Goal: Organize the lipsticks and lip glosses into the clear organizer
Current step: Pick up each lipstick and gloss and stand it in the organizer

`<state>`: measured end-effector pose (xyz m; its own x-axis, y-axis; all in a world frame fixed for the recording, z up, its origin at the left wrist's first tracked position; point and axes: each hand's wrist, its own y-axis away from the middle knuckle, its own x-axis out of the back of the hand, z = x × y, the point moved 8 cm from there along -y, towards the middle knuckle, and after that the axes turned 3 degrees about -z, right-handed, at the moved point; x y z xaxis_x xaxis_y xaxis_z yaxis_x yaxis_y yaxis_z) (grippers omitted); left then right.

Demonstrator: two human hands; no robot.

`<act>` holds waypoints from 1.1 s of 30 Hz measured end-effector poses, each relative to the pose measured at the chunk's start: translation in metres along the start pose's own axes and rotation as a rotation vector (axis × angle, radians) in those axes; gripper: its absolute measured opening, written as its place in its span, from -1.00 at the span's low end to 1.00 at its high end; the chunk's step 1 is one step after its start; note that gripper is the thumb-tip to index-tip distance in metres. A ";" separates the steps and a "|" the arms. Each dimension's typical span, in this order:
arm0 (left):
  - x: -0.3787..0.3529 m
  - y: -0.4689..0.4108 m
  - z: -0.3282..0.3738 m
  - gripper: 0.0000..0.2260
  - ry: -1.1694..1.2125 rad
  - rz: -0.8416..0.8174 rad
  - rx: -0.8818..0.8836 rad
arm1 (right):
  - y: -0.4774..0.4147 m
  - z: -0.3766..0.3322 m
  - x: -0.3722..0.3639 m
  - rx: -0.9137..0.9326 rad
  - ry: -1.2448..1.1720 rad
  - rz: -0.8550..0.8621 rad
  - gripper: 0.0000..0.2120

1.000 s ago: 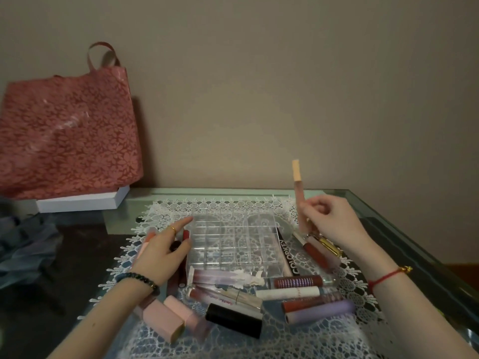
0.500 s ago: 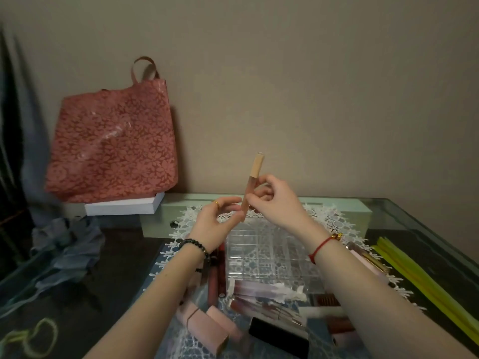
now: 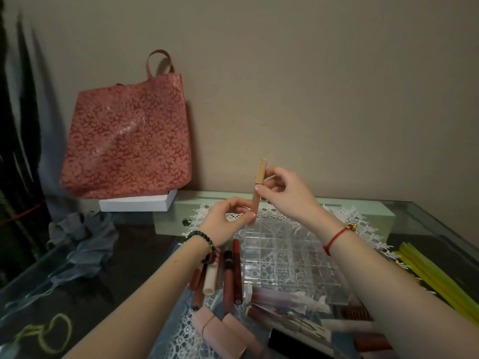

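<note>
- The right grip (image 3: 285,196) pinches the lip gloss tube (image 3: 254,206) just under its tan cap. The left grip (image 3: 223,221) pinches the tube's lower end.
- The tube hangs in the air above the far left corner of the clear organizer (image 3: 282,257), towards the tabletop's (image 3: 124,268) far edge.
- Risk: if it comes down off-centre, its base could catch a divider wall and shove the light organizer. A slack pinch could drop it among the loose glosses (image 3: 229,275) lying left of the organizer.
- The tube's long axis is near vertical. The cap points up and leans slightly right, and the base points down.
</note>
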<state>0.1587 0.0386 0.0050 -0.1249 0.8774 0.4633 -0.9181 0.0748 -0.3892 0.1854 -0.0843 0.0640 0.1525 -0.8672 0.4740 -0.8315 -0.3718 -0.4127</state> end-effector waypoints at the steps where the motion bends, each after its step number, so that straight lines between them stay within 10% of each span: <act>1: -0.001 0.000 0.001 -0.86 0.003 0.000 -0.010 | 0.000 0.001 0.000 0.003 0.016 -0.014 -0.87; 33: -0.009 0.013 -0.004 -0.84 0.074 0.025 0.047 | 0.015 0.022 -0.018 -0.050 0.074 -0.082 -0.85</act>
<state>0.1495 0.0335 -0.0080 -0.1215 0.9114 0.3933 -0.9318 0.0318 -0.3616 0.1820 -0.0815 0.0318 0.1828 -0.8073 0.5611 -0.8438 -0.4217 -0.3320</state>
